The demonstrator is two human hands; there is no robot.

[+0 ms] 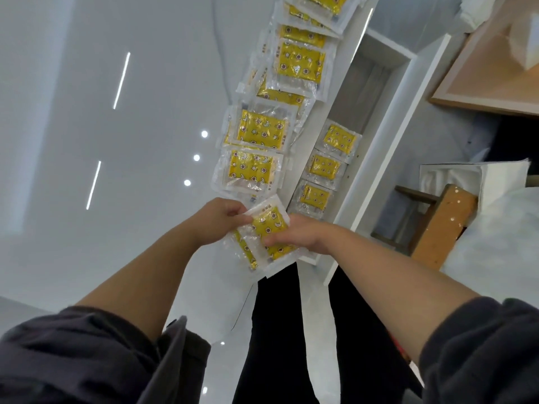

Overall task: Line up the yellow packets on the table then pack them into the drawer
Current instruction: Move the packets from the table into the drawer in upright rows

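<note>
Held jointly: yellow packet (269, 225), clear-edged, star and moon print, tilted, over table edge (294, 173). Left hand (217, 221) pinches its far-left corner; right hand (297, 234) lies on its near-right side, fingers (274, 241) spread across the film. Second packet (245, 249) directly beneath, partly covered. Beyond the grip: row of yellow packets (256, 167) along the white table, overlapping, running away. Right of the grip, lower: open white drawer (376, 158) holding three packets (323, 167) in a line; far section bare. Further right: wooden stool (437, 225).
</note>
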